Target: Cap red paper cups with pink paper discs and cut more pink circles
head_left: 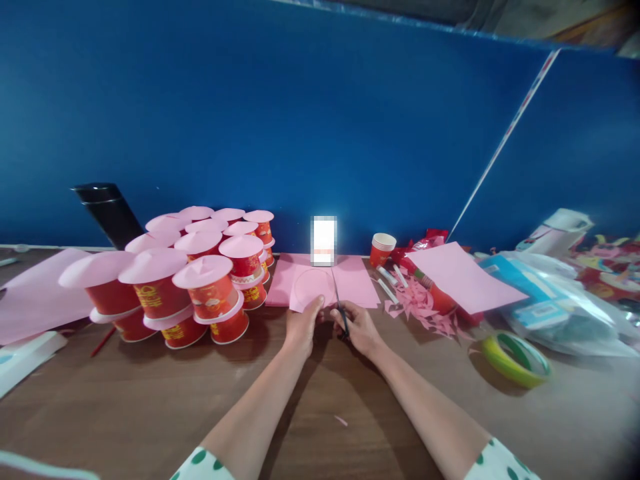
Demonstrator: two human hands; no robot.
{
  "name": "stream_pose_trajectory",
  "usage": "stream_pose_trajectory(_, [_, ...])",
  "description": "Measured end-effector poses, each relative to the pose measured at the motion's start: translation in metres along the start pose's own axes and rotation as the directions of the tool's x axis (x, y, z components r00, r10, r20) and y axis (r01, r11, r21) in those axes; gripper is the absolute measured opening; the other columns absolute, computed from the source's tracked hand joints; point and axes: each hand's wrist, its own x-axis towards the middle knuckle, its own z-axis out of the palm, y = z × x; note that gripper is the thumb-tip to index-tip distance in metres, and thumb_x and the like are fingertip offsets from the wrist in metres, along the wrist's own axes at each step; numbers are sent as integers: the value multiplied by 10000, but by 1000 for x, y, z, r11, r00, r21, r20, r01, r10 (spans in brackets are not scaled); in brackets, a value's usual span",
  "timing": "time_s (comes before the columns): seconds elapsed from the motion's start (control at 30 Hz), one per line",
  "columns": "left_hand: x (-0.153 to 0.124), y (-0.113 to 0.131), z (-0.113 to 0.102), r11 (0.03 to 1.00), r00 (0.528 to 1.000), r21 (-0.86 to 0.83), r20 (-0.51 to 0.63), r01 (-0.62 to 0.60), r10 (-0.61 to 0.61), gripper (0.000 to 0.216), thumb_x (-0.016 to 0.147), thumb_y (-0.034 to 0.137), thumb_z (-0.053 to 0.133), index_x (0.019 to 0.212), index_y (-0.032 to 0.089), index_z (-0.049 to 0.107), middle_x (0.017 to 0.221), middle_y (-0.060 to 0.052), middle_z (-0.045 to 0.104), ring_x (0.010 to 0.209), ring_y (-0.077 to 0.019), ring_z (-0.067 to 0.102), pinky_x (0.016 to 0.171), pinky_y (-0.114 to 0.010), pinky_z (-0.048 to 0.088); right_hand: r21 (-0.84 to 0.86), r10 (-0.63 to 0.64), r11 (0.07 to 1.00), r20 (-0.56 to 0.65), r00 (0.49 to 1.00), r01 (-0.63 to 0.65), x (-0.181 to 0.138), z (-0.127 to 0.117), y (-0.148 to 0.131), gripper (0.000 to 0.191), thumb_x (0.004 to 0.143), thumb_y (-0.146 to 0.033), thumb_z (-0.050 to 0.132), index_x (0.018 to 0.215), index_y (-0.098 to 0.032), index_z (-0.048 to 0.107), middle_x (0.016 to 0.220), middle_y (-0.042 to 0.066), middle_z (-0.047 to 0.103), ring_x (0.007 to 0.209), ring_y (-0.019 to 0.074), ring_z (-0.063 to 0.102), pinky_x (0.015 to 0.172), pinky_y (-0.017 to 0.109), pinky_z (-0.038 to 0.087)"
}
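My left hand (303,328) pinches the lower edge of a square of pink paper (313,285) with a round outline drawn on it. In my right hand (363,328) is a pair of dark-handled scissors (343,315), its blades pointing away from me along the paper's right side. Beneath and behind lie more pink sheets (363,287). To the left stand stacked red paper cups (159,300) topped with shallow pink paper cones (203,272).
On the right are pink scraps (420,303), white markers (387,291), nested cups (383,250), a loose pink sheet (465,277), a yellow-green tape roll (515,360) and plastic bags (565,307). A black flask (107,213) leans against the blue wall (300,120).
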Motion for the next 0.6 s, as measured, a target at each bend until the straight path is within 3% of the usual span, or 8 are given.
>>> stream_pose_trajectory(0.6, [2,0,0,1000,1000,12,-7,-12,12,338,541,279,758,797,122,604,632,7,601,473,-70,513,425,-180,412,-30,-15,999,-6,1000,15,0,-1,4,288,759,-432,589,861,-163,594,531,-43,514,463,89,471,441,195,382])
